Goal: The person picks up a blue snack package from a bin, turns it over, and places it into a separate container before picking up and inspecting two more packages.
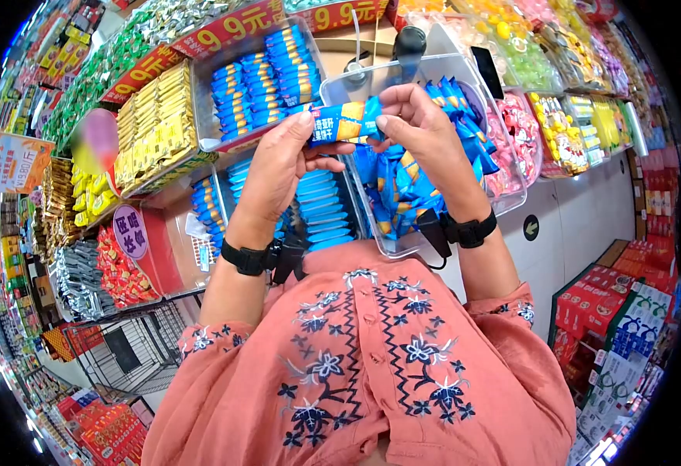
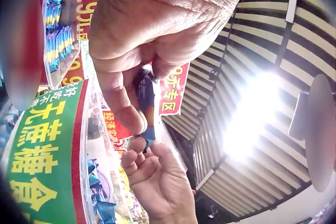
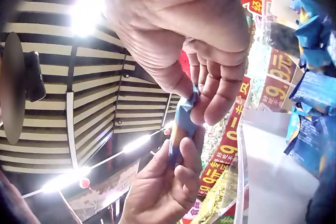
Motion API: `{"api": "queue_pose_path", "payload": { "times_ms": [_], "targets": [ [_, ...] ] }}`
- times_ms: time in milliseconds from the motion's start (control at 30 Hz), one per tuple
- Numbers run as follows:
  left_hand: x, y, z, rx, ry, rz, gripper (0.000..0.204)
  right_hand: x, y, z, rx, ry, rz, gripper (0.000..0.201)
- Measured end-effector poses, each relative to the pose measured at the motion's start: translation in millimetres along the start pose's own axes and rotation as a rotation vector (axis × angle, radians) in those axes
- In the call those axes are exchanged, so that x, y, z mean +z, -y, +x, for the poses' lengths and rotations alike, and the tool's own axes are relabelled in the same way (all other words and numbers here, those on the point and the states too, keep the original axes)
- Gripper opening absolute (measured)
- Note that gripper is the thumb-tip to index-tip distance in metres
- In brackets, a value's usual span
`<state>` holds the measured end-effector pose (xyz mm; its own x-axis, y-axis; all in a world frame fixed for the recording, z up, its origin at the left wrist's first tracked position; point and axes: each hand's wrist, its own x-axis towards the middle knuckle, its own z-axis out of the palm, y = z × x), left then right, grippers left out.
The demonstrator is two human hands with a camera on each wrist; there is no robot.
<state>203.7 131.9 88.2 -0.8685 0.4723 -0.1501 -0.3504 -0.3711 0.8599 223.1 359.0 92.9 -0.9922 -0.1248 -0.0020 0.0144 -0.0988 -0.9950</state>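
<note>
A small blue and orange packet of biscuits [image 1: 346, 124], printed with white Chinese characters, is held up level between both hands. My left hand [image 1: 274, 159] grips its left end, thumb on the front. At the other end, the thumb and fingertips of my right hand [image 1: 430, 128] pinch the packet's crimped edge. The right wrist view shows this end of the packet [image 3: 182, 124] squeezed at the tip. Below the right hand stands a clear plastic bin [image 1: 387, 247] with many loose blue packets [image 1: 402, 182] in it.
Rows of blue packets [image 1: 266, 78] stand in a display tray behind the left hand, with yellow packets [image 1: 158, 128] further left. A black phone-like device [image 1: 486, 71] sits by the bin's back right. A wire shopping cart [image 1: 127, 349] is at lower left.
</note>
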Motion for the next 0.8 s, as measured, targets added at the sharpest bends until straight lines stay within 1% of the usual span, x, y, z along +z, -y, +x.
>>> {"api": "queue_pose_path", "payload": {
  "times_ms": [200,300,400,433,533,567,667,700,733,800],
  "targets": [
    [-4,5,4,-0.032,-0.018,0.066,0.037,-4,-6,2,0.040,0.015,0.038,0.035],
    [-16,4,7,-0.047,-0.058,0.314,0.036,-5,-8,5,0.068,0.039,0.041,0.033],
    [-18,-8,2,-0.058,0.017,0.566,0.038,-5,-10,5,0.079,0.069,0.013,0.030],
    [-17,-10,1,-0.083,0.046,0.530,0.037,-4,-12,5,0.083,0.076,-0.003,0.030],
    [-27,-7,6,-0.084,0.147,0.641,0.035,-2,-16,8,0.108,0.103,-0.041,0.029],
    [-33,-6,7,-0.113,0.156,0.689,0.029,-1,-17,9,0.120,0.114,-0.051,0.028],
    [-46,-10,17,0.014,0.191,0.821,0.026,2,-13,11,0.118,0.077,0.031,0.027],
    [-51,-17,21,0.006,0.117,0.875,0.026,3,-8,11,0.107,0.038,0.012,0.027],
    [-55,-24,25,-0.020,0.019,0.790,0.029,2,-4,12,0.107,0.017,-0.002,0.027],
    [-81,-36,47,0.104,-0.078,0.862,0.033,-3,4,14,0.105,-0.024,-0.033,0.028]
  ]
}}
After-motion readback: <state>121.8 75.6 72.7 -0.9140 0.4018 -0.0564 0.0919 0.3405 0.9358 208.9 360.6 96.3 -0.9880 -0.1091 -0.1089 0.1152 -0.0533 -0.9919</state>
